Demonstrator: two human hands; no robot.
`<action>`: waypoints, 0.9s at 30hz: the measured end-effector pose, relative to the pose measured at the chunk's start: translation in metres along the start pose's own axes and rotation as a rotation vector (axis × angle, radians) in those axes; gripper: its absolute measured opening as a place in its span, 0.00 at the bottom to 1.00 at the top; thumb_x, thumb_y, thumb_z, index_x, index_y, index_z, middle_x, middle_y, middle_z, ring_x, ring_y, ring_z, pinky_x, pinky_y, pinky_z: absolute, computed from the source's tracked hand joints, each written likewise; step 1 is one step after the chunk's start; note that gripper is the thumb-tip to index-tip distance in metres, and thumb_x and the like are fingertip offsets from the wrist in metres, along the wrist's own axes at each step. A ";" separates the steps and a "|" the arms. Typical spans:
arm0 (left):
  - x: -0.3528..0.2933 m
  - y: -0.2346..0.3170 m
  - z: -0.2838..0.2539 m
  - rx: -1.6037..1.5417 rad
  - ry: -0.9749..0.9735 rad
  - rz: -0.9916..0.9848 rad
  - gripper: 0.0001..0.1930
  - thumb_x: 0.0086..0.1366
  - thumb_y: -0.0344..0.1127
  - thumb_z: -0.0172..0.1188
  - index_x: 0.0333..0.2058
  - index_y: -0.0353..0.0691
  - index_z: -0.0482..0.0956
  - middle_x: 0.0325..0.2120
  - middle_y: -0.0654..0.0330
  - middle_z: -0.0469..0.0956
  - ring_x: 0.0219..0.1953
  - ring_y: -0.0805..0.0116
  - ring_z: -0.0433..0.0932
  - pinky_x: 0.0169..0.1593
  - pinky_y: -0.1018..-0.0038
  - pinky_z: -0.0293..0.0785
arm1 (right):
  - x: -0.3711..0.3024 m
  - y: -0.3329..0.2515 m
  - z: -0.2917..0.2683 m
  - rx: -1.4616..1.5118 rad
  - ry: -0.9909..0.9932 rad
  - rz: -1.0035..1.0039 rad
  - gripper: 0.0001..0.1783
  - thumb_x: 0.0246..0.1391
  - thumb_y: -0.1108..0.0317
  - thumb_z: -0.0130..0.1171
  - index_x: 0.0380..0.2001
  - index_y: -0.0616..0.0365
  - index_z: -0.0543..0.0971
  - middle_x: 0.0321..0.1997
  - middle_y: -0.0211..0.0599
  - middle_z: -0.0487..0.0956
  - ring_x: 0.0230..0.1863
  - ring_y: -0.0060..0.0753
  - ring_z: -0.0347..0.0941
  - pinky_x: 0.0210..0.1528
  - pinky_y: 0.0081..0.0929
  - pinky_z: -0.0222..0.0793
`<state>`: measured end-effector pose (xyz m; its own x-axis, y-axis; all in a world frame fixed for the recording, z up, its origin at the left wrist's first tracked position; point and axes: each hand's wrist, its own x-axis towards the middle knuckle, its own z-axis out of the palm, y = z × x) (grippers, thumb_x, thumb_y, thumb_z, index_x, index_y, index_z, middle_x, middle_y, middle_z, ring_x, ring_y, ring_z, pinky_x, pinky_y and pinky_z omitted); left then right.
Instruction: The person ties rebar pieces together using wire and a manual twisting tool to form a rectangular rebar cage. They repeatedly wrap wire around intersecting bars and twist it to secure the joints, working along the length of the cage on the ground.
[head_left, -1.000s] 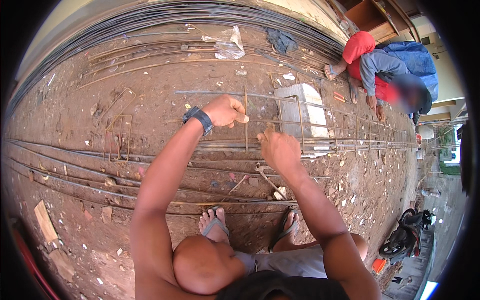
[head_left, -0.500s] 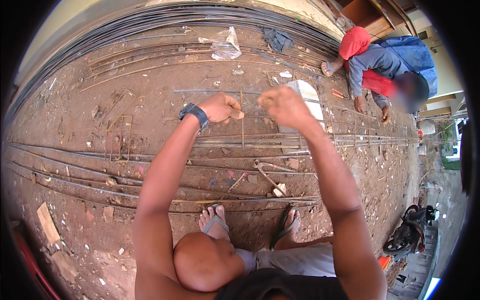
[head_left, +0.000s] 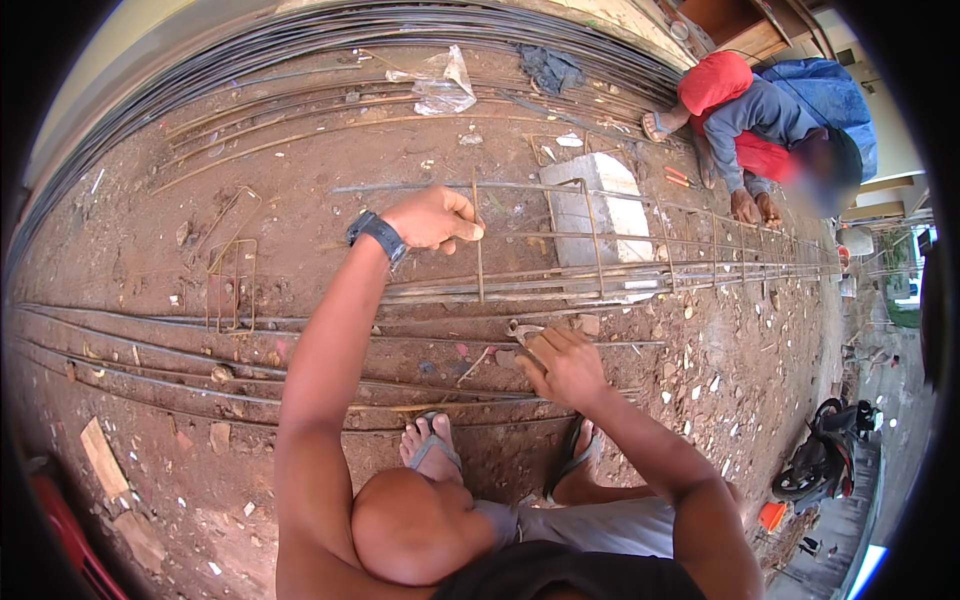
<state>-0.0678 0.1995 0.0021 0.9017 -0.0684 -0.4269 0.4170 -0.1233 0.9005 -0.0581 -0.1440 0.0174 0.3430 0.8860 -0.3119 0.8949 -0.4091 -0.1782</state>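
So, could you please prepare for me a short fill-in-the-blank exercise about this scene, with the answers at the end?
1. The left hand holds a thin metal rod, and a dark band circles its ____.
2. The pincers lie at the person's other hand, the ____ one.
3. The large sheet by the co-worker is ____ in colour.

Missing words: wrist; right; blue.

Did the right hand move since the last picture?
Yes. Judged against the pale block, the right hand came back toward the person: it overlapped the block in view; now it is below it, at the metal pincers.
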 end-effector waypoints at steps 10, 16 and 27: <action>0.006 0.001 -0.003 0.156 -0.004 0.003 0.10 0.66 0.36 0.67 0.42 0.37 0.84 0.29 0.67 0.81 0.24 0.81 0.76 0.25 0.80 0.67 | -0.005 0.097 0.123 -0.105 -0.219 0.270 0.34 0.47 0.56 0.71 0.56 0.54 0.70 0.58 0.48 0.71 0.65 0.55 0.64 0.63 0.48 0.64; 0.008 -0.010 0.000 0.098 0.005 0.052 0.09 0.65 0.34 0.67 0.41 0.37 0.84 0.28 0.66 0.81 0.24 0.79 0.76 0.29 0.78 0.69 | -0.029 0.069 0.068 -0.004 -0.041 0.060 0.19 0.56 0.60 0.64 0.48 0.52 0.73 0.48 0.49 0.76 0.55 0.52 0.72 0.54 0.48 0.67; 0.001 -0.001 -0.002 0.123 0.030 0.026 0.09 0.63 0.36 0.69 0.39 0.39 0.84 0.22 0.66 0.80 0.22 0.80 0.76 0.24 0.77 0.66 | 0.030 0.005 -0.141 0.094 -0.372 0.261 0.28 0.68 0.58 0.51 0.67 0.54 0.65 0.43 0.52 0.80 0.51 0.49 0.78 0.53 0.42 0.75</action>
<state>-0.0670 0.2013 0.0013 0.9157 -0.0435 -0.3994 0.3782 -0.2421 0.8935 -0.0031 -0.0892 0.1385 0.4125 0.6193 -0.6681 0.7563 -0.6417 -0.1279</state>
